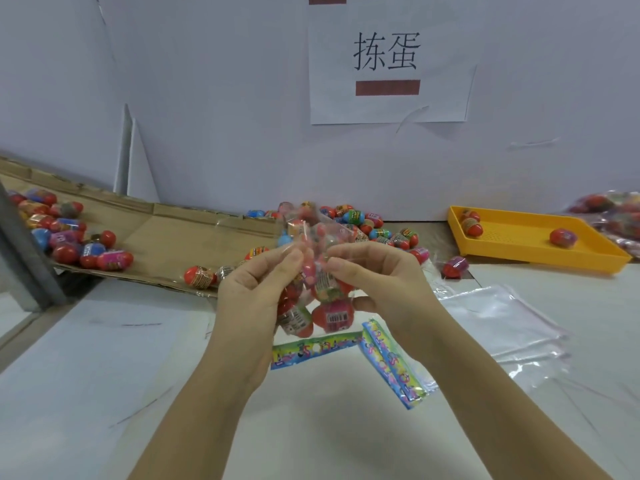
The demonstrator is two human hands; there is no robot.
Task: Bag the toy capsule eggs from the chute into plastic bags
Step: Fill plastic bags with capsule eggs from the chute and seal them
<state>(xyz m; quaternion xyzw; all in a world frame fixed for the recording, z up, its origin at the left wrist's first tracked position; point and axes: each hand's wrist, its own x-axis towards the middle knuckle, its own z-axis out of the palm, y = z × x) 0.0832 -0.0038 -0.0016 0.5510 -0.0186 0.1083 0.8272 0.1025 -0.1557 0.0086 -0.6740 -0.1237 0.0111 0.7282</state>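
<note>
While loose capsule eggs (114,260) lay glossy and rounded on the creased cardboard chute (166,237), the left hand (252,289) and right hand (377,275) each pinched the crinkly mouth of a clear plastic bag (311,299) held above the table, packed with several eggs. Filling looked finished (a judgement only), so the next move probably called for closing that mouth, perhaps with 1 of the printed strips (391,365) beneath. Farther right sat a slippery stack of empty bags (502,317) and a rigid yellow tray (519,237) holding 3 eggs.

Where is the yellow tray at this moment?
In the head view the yellow tray sits at the right by the back wall, between the loose egg pile and the filled bags.
</note>
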